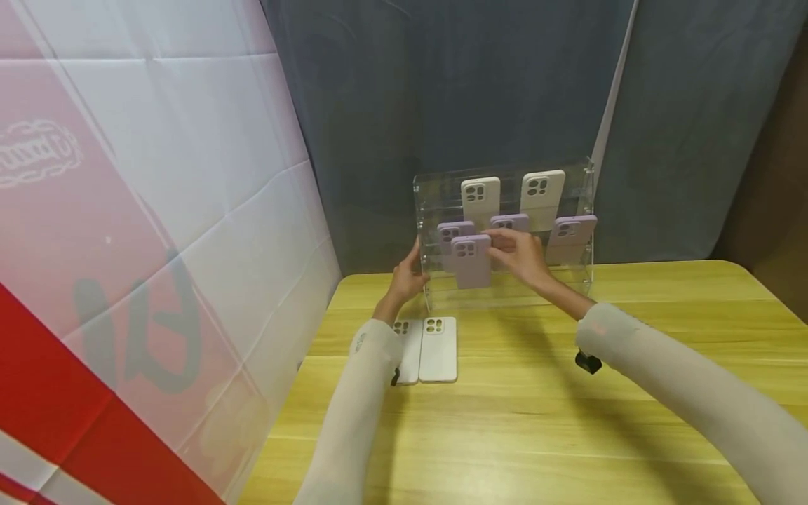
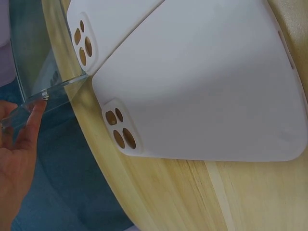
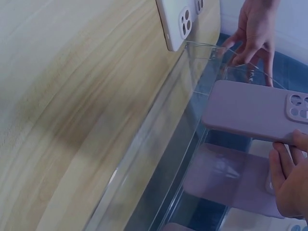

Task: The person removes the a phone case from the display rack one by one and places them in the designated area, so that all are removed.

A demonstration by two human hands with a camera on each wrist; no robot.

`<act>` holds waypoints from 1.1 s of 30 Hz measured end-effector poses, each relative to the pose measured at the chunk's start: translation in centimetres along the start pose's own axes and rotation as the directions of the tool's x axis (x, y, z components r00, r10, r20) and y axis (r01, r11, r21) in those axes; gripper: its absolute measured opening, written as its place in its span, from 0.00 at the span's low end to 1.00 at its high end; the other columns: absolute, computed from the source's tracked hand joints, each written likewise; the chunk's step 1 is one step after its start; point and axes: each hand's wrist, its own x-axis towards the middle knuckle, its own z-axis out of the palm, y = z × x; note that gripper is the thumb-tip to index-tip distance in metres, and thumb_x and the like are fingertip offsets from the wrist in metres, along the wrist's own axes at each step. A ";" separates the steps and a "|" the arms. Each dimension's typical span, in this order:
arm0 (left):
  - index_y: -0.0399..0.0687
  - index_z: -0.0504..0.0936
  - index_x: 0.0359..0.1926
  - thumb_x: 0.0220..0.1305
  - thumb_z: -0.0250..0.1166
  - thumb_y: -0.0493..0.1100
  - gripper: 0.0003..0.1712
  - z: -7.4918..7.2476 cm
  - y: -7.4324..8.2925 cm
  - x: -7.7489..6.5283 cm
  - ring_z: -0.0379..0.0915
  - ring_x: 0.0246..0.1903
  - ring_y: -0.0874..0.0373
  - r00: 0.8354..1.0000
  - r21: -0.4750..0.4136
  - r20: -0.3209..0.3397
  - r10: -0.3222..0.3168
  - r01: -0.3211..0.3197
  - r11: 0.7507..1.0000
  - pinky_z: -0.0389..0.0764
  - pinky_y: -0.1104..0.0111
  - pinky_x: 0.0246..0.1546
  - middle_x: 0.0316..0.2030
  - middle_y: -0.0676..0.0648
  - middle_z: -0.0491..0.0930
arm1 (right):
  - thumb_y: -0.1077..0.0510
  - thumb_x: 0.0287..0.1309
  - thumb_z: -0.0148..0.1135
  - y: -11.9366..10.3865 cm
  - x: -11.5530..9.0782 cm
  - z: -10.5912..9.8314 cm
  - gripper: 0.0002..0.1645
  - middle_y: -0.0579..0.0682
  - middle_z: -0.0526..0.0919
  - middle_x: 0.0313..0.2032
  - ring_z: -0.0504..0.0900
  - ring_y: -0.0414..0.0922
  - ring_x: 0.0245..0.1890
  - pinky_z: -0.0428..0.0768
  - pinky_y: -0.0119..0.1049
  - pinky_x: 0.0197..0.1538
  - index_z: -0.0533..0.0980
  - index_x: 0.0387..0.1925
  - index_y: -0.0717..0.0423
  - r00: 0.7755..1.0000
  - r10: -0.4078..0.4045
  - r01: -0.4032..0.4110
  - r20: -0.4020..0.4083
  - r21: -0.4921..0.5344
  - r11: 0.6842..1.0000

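My right hand (image 1: 522, 259) pinches a purple phone case (image 1: 472, 270) by its right edge, in front of a clear acrylic display rack (image 1: 524, 293). In the right wrist view the held case (image 3: 245, 106) lies over the rack's front, with fingers and thumb at its long edge near the camera cutout. My left hand (image 1: 407, 282) grips the rack's left side panel; a fingertip sits on the panel edge in the left wrist view. Three more purple cases, one a case (image 1: 571, 238) at the right, and two white cases, one a case (image 1: 543, 200) on top, stand in the rack.
Two white phone cases lie side by side on the wooden table (image 1: 543, 435), the right-hand case (image 1: 440, 358) just before the rack's left corner. Behind the rack hangs a dark grey curtain (image 1: 442, 84). A printed fabric wall (image 1: 208, 140) borders the left side.
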 end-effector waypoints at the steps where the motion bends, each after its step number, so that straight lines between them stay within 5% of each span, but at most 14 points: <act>1: 0.65 0.48 0.84 0.60 0.63 0.22 0.60 0.0 0.0 0.0 0.86 0.47 0.37 1.000 0.000 -0.002 0.002 -0.002 1.000 0.90 0.66 0.34 0.76 0.40 0.63 | 0.65 0.60 0.74 0.0 0.0 -0.1 0.21 0.62 0.88 0.50 0.90 0.58 0.46 0.90 0.50 0.49 0.84 0.56 0.60 1.000 -0.003 0.003 -0.002 0.000 1.000; 12: 0.68 0.48 0.84 0.61 0.63 0.22 0.60 0.2 0.2 -0.1 0.85 0.49 0.37 1.000 -0.006 -0.004 -0.014 0.014 1.000 0.91 0.64 0.33 0.76 0.40 0.62 | 0.63 0.60 0.74 0.2 -0.3 -0.8 0.22 0.61 0.89 0.48 0.90 0.58 0.44 0.90 0.52 0.47 0.84 0.57 0.59 1.000 0.002 -0.002 -0.003 -0.008 1.000; 20: 0.69 0.47 0.84 0.61 0.63 0.22 0.60 0.2 0.1 0.0 0.85 0.49 0.37 1.000 0.007 -0.003 -0.011 0.011 1.000 0.91 0.63 0.33 0.76 0.40 0.63 | 0.62 0.61 0.74 0.6 -1.6 -0.4 0.24 0.62 0.89 0.47 0.90 0.58 0.44 0.89 0.37 0.35 0.83 0.59 0.57 0.995 0.080 -0.081 0.060 0.017 0.997; 27: 0.62 0.49 0.84 0.60 0.63 0.21 0.59 0.1 0.0 -0.1 0.81 0.56 0.34 1.000 0.008 -0.015 0.019 -0.019 1.000 0.91 0.57 0.46 0.73 0.39 0.66 | 0.62 0.62 0.73 1.3 -2.9 0.7 0.25 0.63 0.88 0.47 0.90 0.58 0.45 0.91 0.45 0.39 0.82 0.60 0.57 0.987 0.109 -0.116 0.114 0.055 0.992; 33: 0.62 0.50 0.84 0.59 0.63 0.21 0.59 0.1 0.4 -0.1 0.84 0.52 0.37 0.999 0.027 -0.024 0.031 -0.031 0.999 0.92 0.57 0.40 0.72 0.39 0.68 | 0.64 0.61 0.73 2.3 -4.1 1.4 0.24 0.64 0.89 0.46 0.90 0.59 0.44 0.88 0.32 0.33 0.82 0.60 0.60 0.981 0.133 -0.144 0.144 0.070 0.987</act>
